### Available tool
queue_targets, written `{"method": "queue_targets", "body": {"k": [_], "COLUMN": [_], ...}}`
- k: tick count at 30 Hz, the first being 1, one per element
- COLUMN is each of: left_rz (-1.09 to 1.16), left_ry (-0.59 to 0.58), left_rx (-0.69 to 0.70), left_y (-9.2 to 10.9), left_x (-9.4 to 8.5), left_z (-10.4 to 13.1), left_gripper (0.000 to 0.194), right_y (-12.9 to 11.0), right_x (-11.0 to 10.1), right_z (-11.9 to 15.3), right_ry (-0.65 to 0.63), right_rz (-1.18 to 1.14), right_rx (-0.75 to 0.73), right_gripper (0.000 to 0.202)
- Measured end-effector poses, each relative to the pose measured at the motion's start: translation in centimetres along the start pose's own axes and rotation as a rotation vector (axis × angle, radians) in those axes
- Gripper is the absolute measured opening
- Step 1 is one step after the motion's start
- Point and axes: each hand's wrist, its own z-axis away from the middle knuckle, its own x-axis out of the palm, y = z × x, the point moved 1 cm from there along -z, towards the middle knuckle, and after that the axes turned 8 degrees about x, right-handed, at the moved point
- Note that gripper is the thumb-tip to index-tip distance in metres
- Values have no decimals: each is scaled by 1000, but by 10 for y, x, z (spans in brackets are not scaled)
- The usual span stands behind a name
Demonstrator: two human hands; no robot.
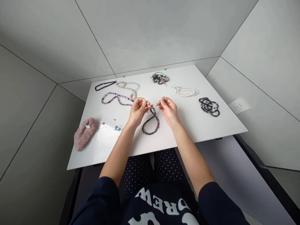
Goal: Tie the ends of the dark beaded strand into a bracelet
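Observation:
Over the middle of the table my left hand (pixel 140 111) and my right hand (pixel 167 110) face each other, a small gap between their fingertips. Both have thumb and fingers pinched together; whatever is between them is too small to make out. Just below lies a dark bead strand (pixel 150 133), looped and crossed near its top, with one red bead on its right side. Its upper end reaches up close to the left fingertips; I cannot tell whether they touch it. Behind my left hand runs a purple and grey bead strand (pixel 110 93).
Farther back lie a black strand (pixel 105 84), a pink and clear strand (pixel 132 83), a mixed bead pile (pixel 160 78), a pale strand (pixel 186 94) and black bracelets (pixel 209 107). At left are a fuzzy pink pouch (pixel 84 134) and small blue bits (pixel 118 127). Walls enclose the white table (pixel 192 122).

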Motion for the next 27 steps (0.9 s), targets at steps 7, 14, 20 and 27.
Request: {"method": "queue_targets", "body": {"k": [7, 14, 20, 27], "left_rz": [-91, -267, -281, -262], "left_ry": [31, -190, -239, -143], "left_rx": [115, 196, 107, 89], "left_y": [1, 5, 2, 3], "left_x": [-2, 5, 6, 6], "left_z": [-1, 5, 6, 7], "left_gripper": [35, 27, 31, 28], "right_y": [-1, -1, 0, 0], "right_x": [3, 2, 4, 2], "right_z": [4, 3, 2, 3], "right_ry": [-67, -61, -35, -28], "right_rz": [97, 147, 144, 153], "right_rx": [-22, -84, -106, -17], "right_gripper": [26, 24, 26, 25]}}
